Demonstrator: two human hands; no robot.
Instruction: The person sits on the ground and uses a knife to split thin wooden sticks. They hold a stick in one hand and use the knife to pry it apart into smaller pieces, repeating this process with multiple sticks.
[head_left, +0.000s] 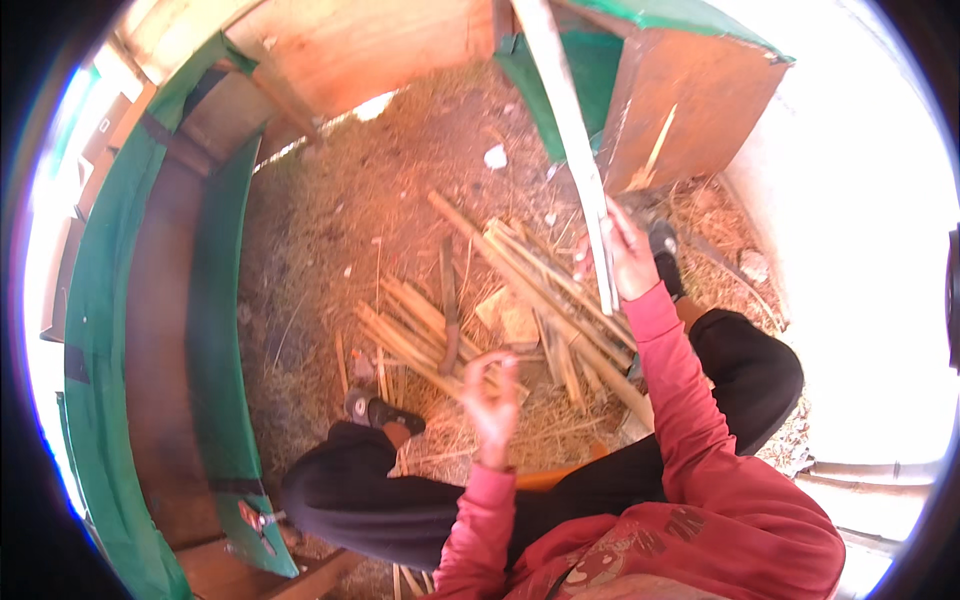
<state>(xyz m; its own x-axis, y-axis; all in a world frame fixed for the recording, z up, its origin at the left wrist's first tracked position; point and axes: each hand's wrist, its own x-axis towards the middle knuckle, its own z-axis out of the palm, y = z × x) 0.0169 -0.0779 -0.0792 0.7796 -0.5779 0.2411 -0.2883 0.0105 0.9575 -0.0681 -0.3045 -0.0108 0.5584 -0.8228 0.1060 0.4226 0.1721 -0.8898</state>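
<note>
Dirt floor (420, 170) strewn with straw, green-painted boards (215, 330) curving along our left, a plywood box (690, 100) ahead. We sit with both legs out in black trousers, and split bamboo strips (520, 300) lie fanned between our feet, likely dropped there within reach. A dark knife (449, 300) rests among them, blade pointing away from us. Our right hand (628, 255) grips a long pale bamboo slat (572, 140) near its lower end, fingers closed round it, so the slat stands up and leans away toward the box. Our left hand (492, 395) hangs over the pile, holding nothing, fingers loosely curled and apart, palm toward us. Left foot's sandal (385, 412) sits by the strips.
</note>
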